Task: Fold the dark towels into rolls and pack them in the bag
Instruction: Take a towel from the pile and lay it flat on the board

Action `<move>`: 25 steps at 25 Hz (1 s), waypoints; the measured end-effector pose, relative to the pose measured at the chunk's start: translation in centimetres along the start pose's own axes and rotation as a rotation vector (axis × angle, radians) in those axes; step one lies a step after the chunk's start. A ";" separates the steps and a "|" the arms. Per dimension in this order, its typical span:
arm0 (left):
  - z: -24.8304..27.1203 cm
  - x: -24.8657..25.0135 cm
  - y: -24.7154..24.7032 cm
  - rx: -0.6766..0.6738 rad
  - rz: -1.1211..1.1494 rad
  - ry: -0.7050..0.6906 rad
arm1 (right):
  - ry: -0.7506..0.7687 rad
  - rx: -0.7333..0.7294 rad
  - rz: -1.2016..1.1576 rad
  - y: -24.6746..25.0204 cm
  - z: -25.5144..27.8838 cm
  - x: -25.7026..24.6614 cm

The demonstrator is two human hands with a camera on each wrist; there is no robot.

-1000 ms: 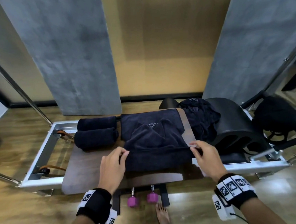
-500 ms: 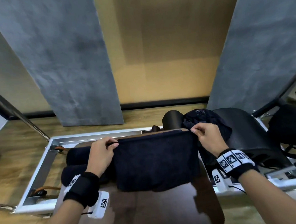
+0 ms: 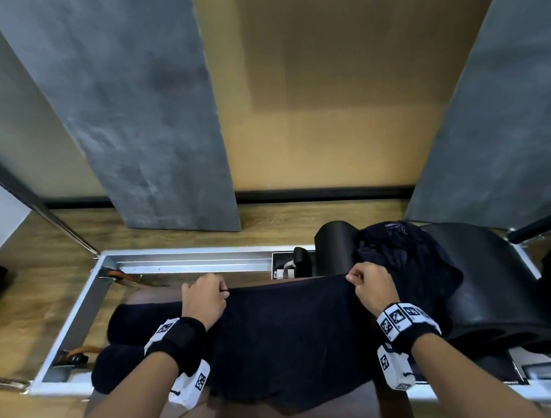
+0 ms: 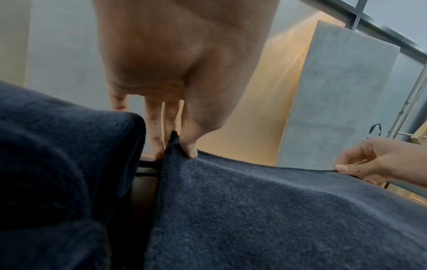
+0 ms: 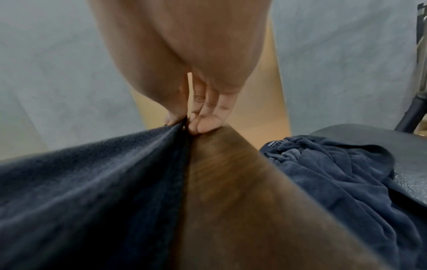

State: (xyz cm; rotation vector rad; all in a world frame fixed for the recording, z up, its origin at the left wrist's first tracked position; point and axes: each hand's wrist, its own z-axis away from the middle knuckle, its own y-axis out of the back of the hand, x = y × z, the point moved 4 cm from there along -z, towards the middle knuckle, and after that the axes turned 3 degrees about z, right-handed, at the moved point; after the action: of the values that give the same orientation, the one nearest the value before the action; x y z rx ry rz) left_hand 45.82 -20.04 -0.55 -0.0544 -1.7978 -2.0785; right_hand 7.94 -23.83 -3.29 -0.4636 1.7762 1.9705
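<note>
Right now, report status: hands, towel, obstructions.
Left hand and right hand each pinch a far corner of the towel. Towel spread flat, unrolled. Two rolls beside it at left; nothing blocking.

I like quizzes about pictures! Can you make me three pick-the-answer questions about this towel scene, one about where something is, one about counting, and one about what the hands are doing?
1. Where do the rolled towels lie?
A. to the left of the spread towel
B. on the black padded barrel
C. on the floor

2. How many rolled towels are there?
A. one
B. two
C. four

3. What are the hands doing to the spread towel?
A. resting flat on it
B. not touching it
C. each pinching a far corner

Answers:
1. A, the rolls sit on the wooden board just beyond the left hand.
2. B, two dark rolls lie side by side.
3. C, the left wrist view shows the left hand pinching one corner and the right hand pinching the other.
</note>
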 end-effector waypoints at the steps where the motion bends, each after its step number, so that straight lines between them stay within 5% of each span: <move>1: -0.1 0.0 -0.1 -0.004 -0.004 -0.003 | 0.007 -0.007 -0.009 0.0 0.0 0.0; 13: 0.9 0.8 0.1 0.032 -0.009 -0.087 | 0.038 0.048 0.011 0.7 1.8 -0.7; 18: 3.3 1.1 3.9 0.199 0.177 -0.153 | -0.007 0.157 -0.392 4.9 3.4 -1.7; 25: 11.7 -1.8 9.8 0.340 0.463 -0.226 | 0.000 0.064 -0.850 11.5 12.9 -2.9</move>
State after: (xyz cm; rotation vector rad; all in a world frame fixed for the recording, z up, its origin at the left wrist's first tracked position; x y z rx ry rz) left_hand 47.94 -9.34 10.23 -0.5737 -2.0107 -1.4765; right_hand 4.83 -12.18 9.44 -0.9932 1.3019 1.2998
